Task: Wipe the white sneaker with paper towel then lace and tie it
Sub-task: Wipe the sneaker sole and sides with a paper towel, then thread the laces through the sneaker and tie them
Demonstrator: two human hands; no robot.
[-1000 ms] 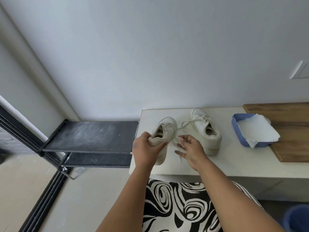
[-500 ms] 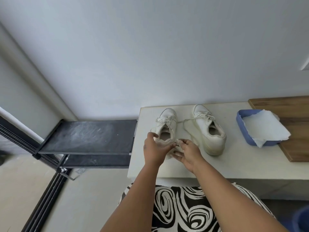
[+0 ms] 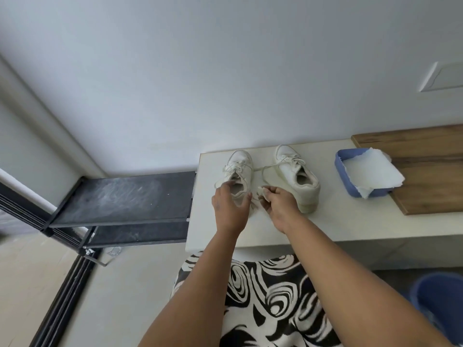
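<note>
Two white sneakers (image 3: 240,169), a blue tray (image 3: 350,181), a black-and-white swirl-patterned garment (image 3: 270,291), a black rack (image 3: 120,199).

Soft, even daylight fills my view; the wall (image 3: 225,71) reads pale grey-blue, brightest toward the upper right. Shadows stay faint: a thin one under my right hand (image 3: 280,204) and beside the sneakers (image 3: 298,176) on the bench (image 3: 350,221). No hard glare, only a dull sheen on the dusty black shelf (image 3: 120,196). The wide lens bends the corner line at left and stretches my forearms at the bottom edge. Detail is slightly soft throughout, laces smeared, fingertips mildly blurred.
</note>
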